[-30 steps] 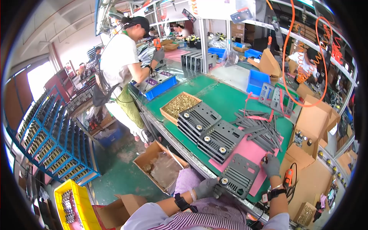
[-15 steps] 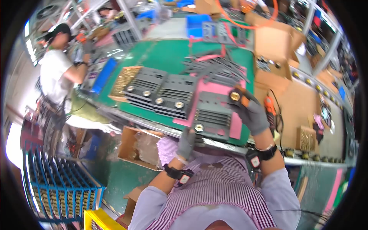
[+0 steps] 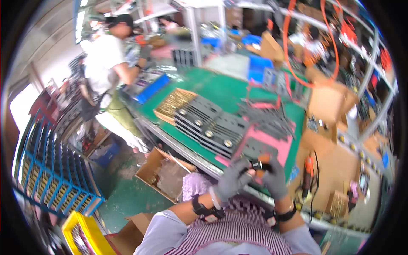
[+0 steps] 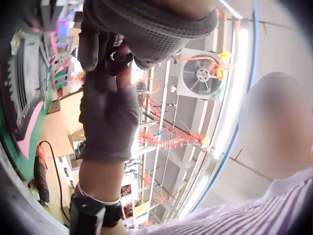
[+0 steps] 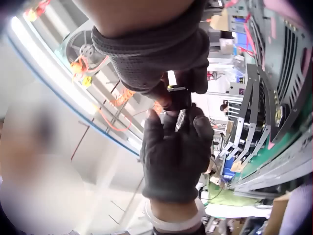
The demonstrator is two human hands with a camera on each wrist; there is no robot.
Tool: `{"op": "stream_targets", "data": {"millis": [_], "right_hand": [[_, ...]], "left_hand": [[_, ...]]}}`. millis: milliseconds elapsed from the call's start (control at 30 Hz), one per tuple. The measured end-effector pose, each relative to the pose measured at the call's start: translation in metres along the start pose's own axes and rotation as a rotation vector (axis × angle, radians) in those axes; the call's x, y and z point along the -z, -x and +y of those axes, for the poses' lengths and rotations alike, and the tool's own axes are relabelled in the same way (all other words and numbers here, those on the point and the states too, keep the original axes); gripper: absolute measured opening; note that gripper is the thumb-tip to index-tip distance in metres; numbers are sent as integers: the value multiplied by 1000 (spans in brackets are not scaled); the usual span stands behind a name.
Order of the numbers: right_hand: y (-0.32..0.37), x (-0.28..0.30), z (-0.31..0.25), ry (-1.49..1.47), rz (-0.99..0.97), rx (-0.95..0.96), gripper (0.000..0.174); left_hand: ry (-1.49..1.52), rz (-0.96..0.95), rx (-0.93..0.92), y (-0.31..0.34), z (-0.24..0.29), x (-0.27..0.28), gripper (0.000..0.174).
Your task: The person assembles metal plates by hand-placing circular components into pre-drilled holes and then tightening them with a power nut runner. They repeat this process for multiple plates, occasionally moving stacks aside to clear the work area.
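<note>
Over the front edge of the bench, both gloved hands meet at a small black part [image 3: 256, 165], seen brass-coloured at one end a moment ago. My right hand [image 3: 276, 178] grips it from the right side. From the left, my left hand [image 3: 233, 180] pinches at it with fingertips and thumb. In the right wrist view the black part [image 5: 179, 99] shows between the two hands; the fingers hide much of it. Beneath the hands lies a dark slotted panel [image 3: 259, 148] on a pink sheet [image 3: 280, 148], partly covered by them.
Stacked slotted panels [image 3: 208, 123] with brass nuts stand left of the hands, beside a box of small brass pieces [image 3: 175, 102]. Loose grey strips [image 3: 267, 119] lie behind. An orange power screwdriver [image 3: 308, 170] lies on cardboard at right. Another person [image 3: 106, 59] works at far left.
The right hand has brought the small black part leftward to the left hand. The left hand has left the panel's edge and come up to it. The head view has swung about.
</note>
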State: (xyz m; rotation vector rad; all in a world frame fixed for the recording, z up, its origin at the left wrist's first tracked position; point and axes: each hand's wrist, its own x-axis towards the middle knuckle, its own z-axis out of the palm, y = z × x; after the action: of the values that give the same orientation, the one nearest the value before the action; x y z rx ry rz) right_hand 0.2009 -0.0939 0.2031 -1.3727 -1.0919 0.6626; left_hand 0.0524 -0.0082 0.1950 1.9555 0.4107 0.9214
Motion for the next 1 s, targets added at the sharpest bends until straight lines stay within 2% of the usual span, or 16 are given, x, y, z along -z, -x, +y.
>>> {"op": "stream_targets", "data": {"millis": [33,67,100,167,200,233,300,400,500,533,600,633,733,833,867,1000], "right_hand": [[2,-1,11,149,12,128,31],[5,-5,0,350,8,223,29],[5,-10,3,427,27,321,30],[5,-12,1,525,11,412,29],[3,-11,1,520,-14,379,26],[2,-11,3,516,-38,341,22],[1,-23,0,636,74,458,16],[-2,-35,-5,694,141,620,13],[2,-31,-8,709,32,726,12],[2,-27,-5,607,-40,674,18],[-12,-6,31,516,11,382,21],[-12,2,46,474,34,235,23],[-9,11,50,431,131,71,26],[5,-12,12,612,-170,185,30],[6,-19,7,728,-152,331,30],[6,-18,14,846,-239,421,21]], "left_hand": [[163,-34,175,4,-7,-5,23],[402,-4,314,5,-7,-10,25],[652,15,445,6,-6,-11,27],[854,-54,588,9,-8,-6,32],[967,-133,640,11,-22,-7,34],[1178,-78,628,12,-25,-16,34],[1277,-44,670,16,-8,-13,32],[1403,-122,604,23,-38,-20,32],[1458,-229,576,30,-52,-18,34],[1444,-223,593,31,-49,-15,34],[1420,-210,636,32,-38,-8,36],[1341,-83,661,31,-37,-4,36],[1313,-131,611,27,-55,-1,36],[1298,-91,650,41,-62,-22,35],[1261,-82,636,40,-61,-22,34],[1288,-96,691,42,-72,-24,33]]}}
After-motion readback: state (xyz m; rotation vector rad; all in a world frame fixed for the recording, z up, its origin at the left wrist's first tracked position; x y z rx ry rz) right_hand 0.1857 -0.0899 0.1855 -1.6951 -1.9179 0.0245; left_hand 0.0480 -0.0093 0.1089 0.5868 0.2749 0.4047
